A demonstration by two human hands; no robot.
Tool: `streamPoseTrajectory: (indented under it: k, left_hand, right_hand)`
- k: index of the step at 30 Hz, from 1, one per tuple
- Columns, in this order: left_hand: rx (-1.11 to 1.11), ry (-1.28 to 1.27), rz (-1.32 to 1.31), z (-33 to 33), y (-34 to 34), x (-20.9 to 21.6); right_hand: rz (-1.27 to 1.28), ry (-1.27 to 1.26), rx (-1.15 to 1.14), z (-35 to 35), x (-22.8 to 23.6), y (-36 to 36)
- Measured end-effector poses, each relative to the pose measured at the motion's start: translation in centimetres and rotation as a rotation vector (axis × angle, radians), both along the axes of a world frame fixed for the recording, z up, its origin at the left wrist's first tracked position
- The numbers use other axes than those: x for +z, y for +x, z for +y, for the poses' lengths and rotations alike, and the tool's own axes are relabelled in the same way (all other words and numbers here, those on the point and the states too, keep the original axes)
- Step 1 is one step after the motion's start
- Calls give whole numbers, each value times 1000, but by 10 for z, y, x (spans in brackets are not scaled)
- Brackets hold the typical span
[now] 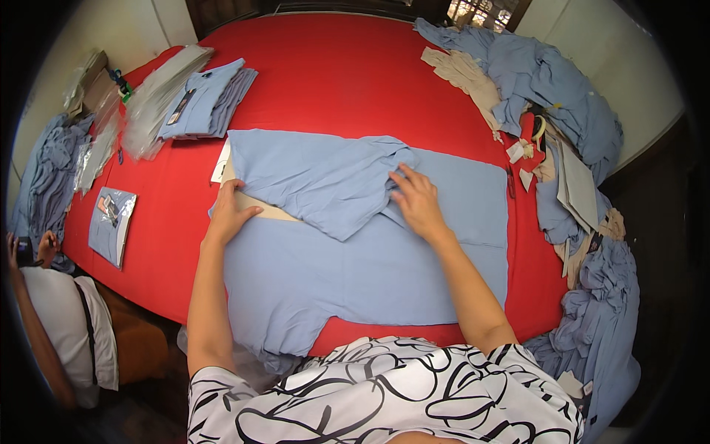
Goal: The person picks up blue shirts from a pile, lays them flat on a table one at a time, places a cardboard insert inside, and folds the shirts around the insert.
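Note:
A light blue shirt [296, 274] lies spread on the red-covered table in front of me, with one sleeve hanging toward my lap. Its far side is folded over toward me, and the folded part is wrinkled near its right end. From under this fold shows a strip of beige cardboard [270, 210]. My left hand [231, 212] rests at the left edge of the shirt and cardboard, thumb stretched away from the fingers. On the fold's right end my right hand [418, 201] lies with its fingers apart, touching the wrinkled cloth.
A stack of folded blue shirts [203, 103] and clear plastic bags [159, 107] lie at the far left. Nearer is a bagged shirt [112, 226]. Blue garments [547, 81], grey boards [577, 185] and a tape dispenser [529, 137] crowd the right side. Another person [59, 318] is at the left.

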State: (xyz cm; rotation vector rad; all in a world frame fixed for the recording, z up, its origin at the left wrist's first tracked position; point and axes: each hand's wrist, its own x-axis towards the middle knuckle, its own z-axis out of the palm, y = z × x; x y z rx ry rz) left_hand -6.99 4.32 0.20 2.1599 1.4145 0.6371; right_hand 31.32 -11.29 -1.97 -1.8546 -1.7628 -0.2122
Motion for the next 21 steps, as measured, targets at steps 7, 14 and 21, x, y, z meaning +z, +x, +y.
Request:
streamPoseTrajectory:
  k: [7, 14, 21]
  left_hand:
    - [-88, 137, 108, -2, -4, 1]
    - [-59, 194, 35, -6, -7, -13]
    - [-14, 90, 31, -2, -6, -14]
  right_hand:
    - [-219, -142, 82, -22, 36, -68]
    - [8, -8, 77, -26, 29, -96]
    - [22, -383, -24, 37, 4, 19]
